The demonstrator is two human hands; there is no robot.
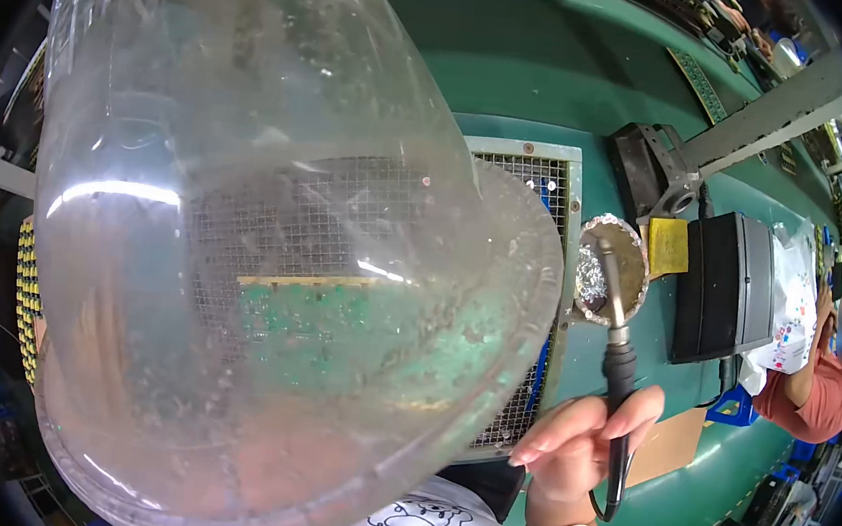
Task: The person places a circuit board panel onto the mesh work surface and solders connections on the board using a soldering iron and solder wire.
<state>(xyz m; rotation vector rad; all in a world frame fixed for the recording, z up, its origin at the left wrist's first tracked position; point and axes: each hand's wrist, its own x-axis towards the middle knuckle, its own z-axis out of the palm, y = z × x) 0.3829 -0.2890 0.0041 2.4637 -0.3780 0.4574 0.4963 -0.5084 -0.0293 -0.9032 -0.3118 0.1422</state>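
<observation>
My right hand (585, 443) is closed around the black handle of a soldering iron (619, 376). The iron's metal tip reaches into a round cup (639, 252) with a crusted rim and shiny silvery bits inside. A large clear plastic hood (287, 81), scratched and cloudy, covers the left and middle of the view. Through it I see a green circuit board (310, 333) lying on a wire mesh. A blurred skin-coloured patch shows behind the hood near its lower edge; whether it is my left hand, and how its fingers stand, I cannot make out.
A metal-framed mesh tray (569, 191) lies on the green bench. Right of the cup are a yellow sponge (668, 247), a dark metal iron stand (650, 168) and a black box (729, 290). Another person (810, 397) sits at the far right, beside a white plastic bag (793, 306).
</observation>
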